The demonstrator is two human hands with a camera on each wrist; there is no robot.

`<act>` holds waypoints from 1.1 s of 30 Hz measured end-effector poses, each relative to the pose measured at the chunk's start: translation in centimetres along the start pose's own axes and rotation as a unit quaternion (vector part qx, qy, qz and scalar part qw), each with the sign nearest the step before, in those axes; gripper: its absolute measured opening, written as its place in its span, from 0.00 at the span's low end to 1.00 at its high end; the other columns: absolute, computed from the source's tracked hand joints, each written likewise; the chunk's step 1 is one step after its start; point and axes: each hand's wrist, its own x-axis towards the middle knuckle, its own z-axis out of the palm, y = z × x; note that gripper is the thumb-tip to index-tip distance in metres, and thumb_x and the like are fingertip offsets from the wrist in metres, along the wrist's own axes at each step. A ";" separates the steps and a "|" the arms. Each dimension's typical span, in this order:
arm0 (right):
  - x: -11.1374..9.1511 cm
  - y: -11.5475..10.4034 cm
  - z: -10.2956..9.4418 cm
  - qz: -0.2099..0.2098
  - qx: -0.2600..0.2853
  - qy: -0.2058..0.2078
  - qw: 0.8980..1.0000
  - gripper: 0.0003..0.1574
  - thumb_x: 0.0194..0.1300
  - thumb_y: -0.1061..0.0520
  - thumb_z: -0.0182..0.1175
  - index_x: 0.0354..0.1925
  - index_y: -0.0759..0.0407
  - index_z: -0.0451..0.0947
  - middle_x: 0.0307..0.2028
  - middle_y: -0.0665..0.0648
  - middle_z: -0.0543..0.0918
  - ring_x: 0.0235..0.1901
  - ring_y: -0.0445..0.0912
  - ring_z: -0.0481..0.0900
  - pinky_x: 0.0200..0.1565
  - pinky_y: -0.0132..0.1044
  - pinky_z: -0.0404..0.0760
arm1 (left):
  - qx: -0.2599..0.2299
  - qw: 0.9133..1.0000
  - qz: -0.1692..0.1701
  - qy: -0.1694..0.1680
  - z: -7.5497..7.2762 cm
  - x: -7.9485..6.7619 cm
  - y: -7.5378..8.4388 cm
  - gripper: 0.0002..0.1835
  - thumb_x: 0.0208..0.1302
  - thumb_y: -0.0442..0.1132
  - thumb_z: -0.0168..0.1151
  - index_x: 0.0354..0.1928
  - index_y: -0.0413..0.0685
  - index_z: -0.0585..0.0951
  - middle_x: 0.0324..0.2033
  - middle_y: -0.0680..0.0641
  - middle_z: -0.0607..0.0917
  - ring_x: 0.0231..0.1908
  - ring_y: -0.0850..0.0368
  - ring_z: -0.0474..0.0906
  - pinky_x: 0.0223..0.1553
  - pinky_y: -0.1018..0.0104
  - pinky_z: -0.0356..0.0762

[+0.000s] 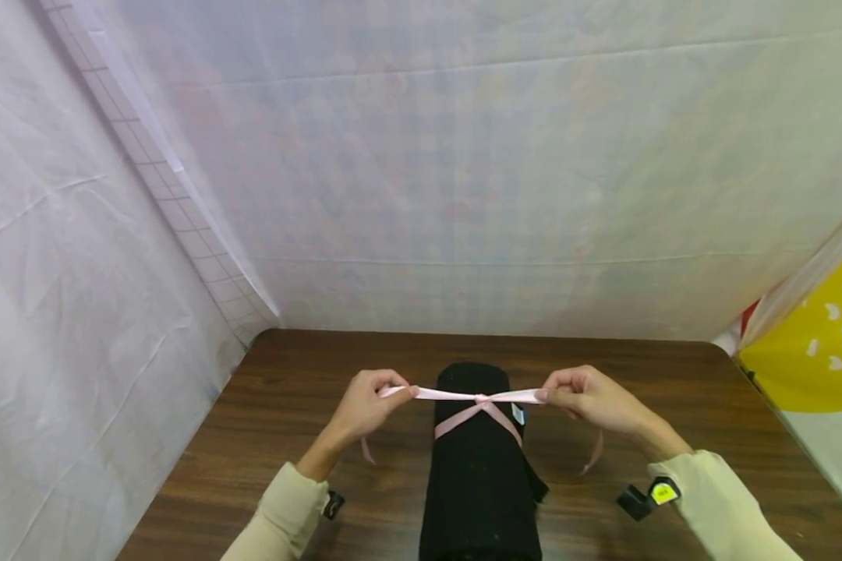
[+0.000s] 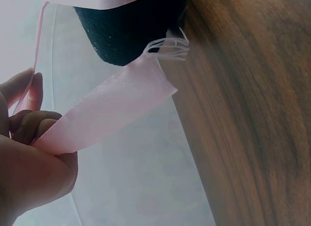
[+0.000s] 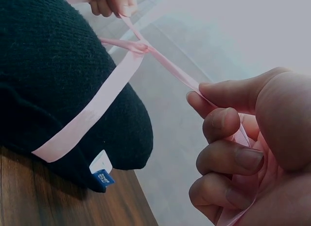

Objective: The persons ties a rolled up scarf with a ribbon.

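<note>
A rolled black knitted scarf lies lengthwise on the table, wrapped by a pink ribbon. Over the roll the ribbon crosses in a small knot. My left hand pinches one ribbon end between thumb and fingers, left of the roll. The other end is pinched by my right hand, with more ribbon running through its curled fingers in the right wrist view. Both ends are stretched taut sideways, and loose tails hang below each hand. A white and blue label sticks out of the scarf.
The brown wooden table has its far edge against a white sheet. Fringe from the scarf spreads at its right side. A yellow patterned item is beyond the table's right edge. Black straps sit at both wrists.
</note>
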 end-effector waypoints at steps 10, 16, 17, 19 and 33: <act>-0.5 0.5 -0.2 0.004 -0.013 -0.003 1.000 0.10 0.71 0.55 0.60 0.34 0.59 0.81 0.16 0.46 0.68 0.15 0.34 0.63 0.16 0.31 0.62 | 0.003 1.000 -0.013 -0.003 -0.1 -0.4 -0.7 0.07 0.59 0.43 0.72 0.27 0.50 0.86 0.18 0.57 0.73 0.22 0.62 0.66 0.22 0.71 0.62; -0.7 0.9 -0.3 0.010 -0.009 -0.009 1.000 0.10 0.71 0.56 0.59 0.35 0.61 0.81 0.16 0.46 0.67 0.16 0.35 0.63 0.18 0.31 0.64 | 0.004 1.000 -0.017 0.002 -0.3 -0.4 -1.2 0.07 0.59 0.42 0.72 0.26 0.50 0.86 0.18 0.57 0.74 0.22 0.62 0.66 0.23 0.70 0.62; -0.7 0.9 -0.3 0.013 -0.007 -0.010 1.000 0.10 0.71 0.56 0.59 0.35 0.61 0.81 0.16 0.46 0.67 0.16 0.35 0.63 0.18 0.31 0.64 | 0.005 1.000 -0.018 0.003 -0.3 -0.5 -1.3 0.07 0.58 0.42 0.72 0.26 0.50 0.86 0.18 0.57 0.74 0.22 0.62 0.67 0.23 0.70 0.62; -0.8 1.0 -0.3 0.019 -0.003 -0.011 1.000 0.10 0.71 0.56 0.59 0.36 0.62 0.81 0.17 0.46 0.68 0.16 0.35 0.64 0.18 0.31 0.64 | 0.007 1.000 -0.019 0.002 -0.4 -0.5 -1.5 0.07 0.58 0.42 0.73 0.26 0.50 0.86 0.18 0.57 0.74 0.22 0.62 0.66 0.23 0.70 0.62; -1.6 2.4 -0.2 0.044 0.000 -0.011 0.999 0.11 0.71 0.52 0.60 0.34 0.58 0.80 0.16 0.46 0.68 0.15 0.35 0.61 0.16 0.30 0.59 | 0.009 1.000 -0.016 -0.009 -0.8 -1.4 -2.5 0.08 0.58 0.43 0.73 0.25 0.50 0.86 0.17 0.58 0.74 0.21 0.64 0.66 0.23 0.71 0.63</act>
